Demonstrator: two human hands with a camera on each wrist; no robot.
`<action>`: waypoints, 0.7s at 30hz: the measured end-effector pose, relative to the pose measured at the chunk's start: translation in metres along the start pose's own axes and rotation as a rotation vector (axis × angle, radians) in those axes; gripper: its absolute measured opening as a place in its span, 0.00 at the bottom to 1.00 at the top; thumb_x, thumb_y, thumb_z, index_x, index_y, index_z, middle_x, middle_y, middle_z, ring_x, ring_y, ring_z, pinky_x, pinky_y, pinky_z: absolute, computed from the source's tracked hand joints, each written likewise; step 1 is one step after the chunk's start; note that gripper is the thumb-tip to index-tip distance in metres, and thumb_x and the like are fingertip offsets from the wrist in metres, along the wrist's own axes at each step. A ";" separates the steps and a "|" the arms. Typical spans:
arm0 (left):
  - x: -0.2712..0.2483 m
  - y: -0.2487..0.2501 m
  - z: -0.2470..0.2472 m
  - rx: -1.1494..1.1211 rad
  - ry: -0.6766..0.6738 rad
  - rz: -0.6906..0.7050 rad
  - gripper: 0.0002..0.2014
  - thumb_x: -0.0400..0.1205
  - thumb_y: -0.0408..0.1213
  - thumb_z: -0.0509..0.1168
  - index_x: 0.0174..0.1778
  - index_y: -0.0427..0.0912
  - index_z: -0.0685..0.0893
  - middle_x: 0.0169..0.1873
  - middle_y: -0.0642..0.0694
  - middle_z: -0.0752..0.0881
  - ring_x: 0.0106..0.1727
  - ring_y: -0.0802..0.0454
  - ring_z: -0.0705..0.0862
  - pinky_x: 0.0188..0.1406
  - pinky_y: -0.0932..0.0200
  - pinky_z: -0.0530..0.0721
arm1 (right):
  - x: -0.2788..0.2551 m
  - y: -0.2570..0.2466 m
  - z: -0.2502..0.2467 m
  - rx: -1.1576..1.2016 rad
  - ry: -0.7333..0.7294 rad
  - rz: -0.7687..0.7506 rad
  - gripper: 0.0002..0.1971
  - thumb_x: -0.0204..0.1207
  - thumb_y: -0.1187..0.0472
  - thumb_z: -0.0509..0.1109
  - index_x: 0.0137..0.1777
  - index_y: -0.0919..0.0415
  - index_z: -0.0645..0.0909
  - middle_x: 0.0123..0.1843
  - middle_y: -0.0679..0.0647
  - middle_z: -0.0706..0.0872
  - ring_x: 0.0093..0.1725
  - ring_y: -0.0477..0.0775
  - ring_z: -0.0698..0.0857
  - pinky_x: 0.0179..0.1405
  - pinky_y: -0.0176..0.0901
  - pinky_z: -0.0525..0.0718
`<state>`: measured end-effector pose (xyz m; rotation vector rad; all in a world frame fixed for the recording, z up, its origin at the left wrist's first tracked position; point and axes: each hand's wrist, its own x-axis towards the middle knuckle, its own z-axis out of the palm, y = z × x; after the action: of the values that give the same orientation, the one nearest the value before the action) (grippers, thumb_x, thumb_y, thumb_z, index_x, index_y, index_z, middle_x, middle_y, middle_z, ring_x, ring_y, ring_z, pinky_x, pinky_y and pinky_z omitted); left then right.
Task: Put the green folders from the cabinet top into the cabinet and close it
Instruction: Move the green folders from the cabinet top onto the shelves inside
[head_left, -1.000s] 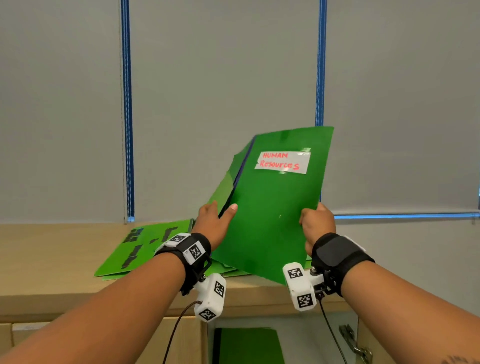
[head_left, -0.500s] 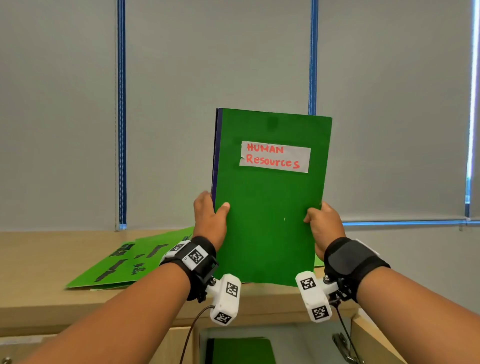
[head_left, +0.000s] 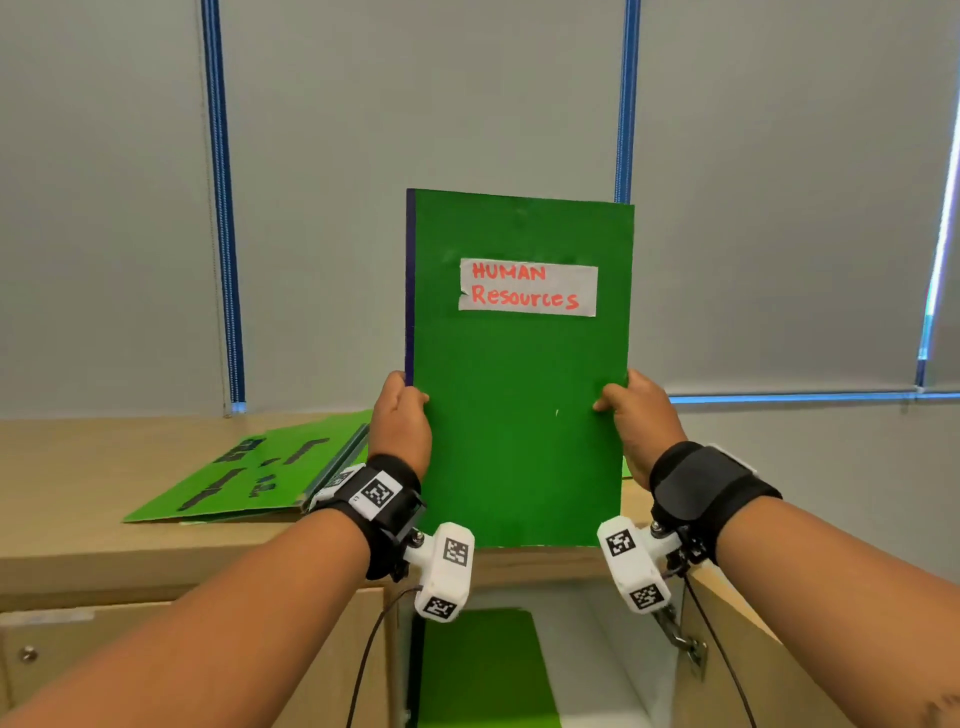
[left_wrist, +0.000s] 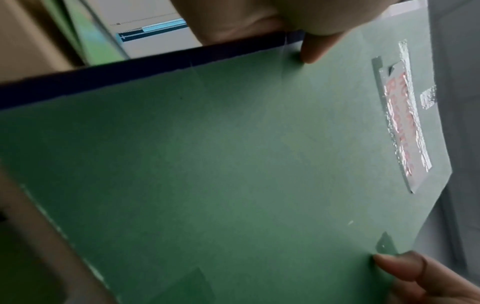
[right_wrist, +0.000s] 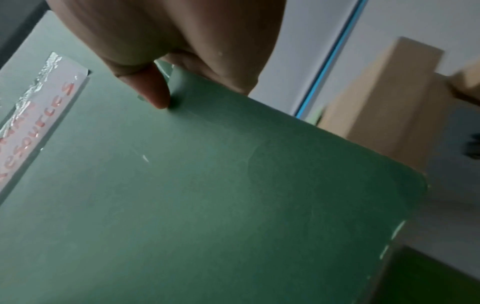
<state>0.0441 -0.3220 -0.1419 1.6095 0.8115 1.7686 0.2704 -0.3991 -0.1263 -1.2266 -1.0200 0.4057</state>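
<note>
- A green folder is shown held upright above the front edge of the cabinet top, its front cover turned to the head camera.
- A white paper label is taped across the upper half of the cover; "HUMAN Resources" is handwritten on it in red. Glossy, wrinkled tape is seen over the label in both wrist views.
- A dark blue strip is seen along the folder's left edge, at the spine; the cover is otherwise plain matte green with a small pale fleck near the right edge.
- The left edge is pinched by the left hand at about mid-height, the thumb laid on the front cover and the fingers hidden behind it.
- The right edge is pinched by the right hand at a like height, the thumb pressed on the front and the fingers behind. Each grip is thus closed on the folder.
- Further green folders are seen lying flat on the cabinet top, toward its back edge and left of the held one; dark markings on them cannot be read.
- Below the hands the cabinet is open: the door stands swung out at the right, and another green folder is seen inside.
- Black wrist straps with white marker-tagged camera units are worn on both forearms.
</note>
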 end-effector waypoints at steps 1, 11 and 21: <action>-0.008 -0.007 -0.001 0.029 -0.007 -0.025 0.05 0.73 0.35 0.52 0.33 0.44 0.62 0.33 0.42 0.65 0.34 0.50 0.63 0.34 0.53 0.61 | -0.006 0.008 -0.001 0.003 -0.013 0.017 0.16 0.57 0.65 0.63 0.47 0.63 0.81 0.55 0.68 0.86 0.48 0.64 0.84 0.58 0.71 0.82; -0.128 -0.124 -0.011 0.162 -0.070 -0.345 0.13 0.76 0.36 0.53 0.55 0.42 0.76 0.48 0.43 0.83 0.49 0.43 0.79 0.48 0.54 0.75 | -0.078 0.145 -0.004 -0.052 -0.134 0.321 0.16 0.71 0.76 0.58 0.44 0.56 0.81 0.43 0.56 0.86 0.43 0.59 0.83 0.46 0.53 0.84; -0.203 -0.212 -0.019 0.315 -0.144 -0.571 0.17 0.84 0.31 0.52 0.70 0.42 0.70 0.65 0.44 0.78 0.59 0.47 0.77 0.60 0.55 0.70 | -0.110 0.264 0.000 -0.176 -0.173 0.515 0.11 0.69 0.75 0.61 0.33 0.58 0.76 0.42 0.60 0.84 0.43 0.57 0.79 0.45 0.48 0.77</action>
<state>0.0477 -0.3477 -0.4347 1.4718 1.3684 1.1507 0.2792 -0.3911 -0.4123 -1.6383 -0.8894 0.8470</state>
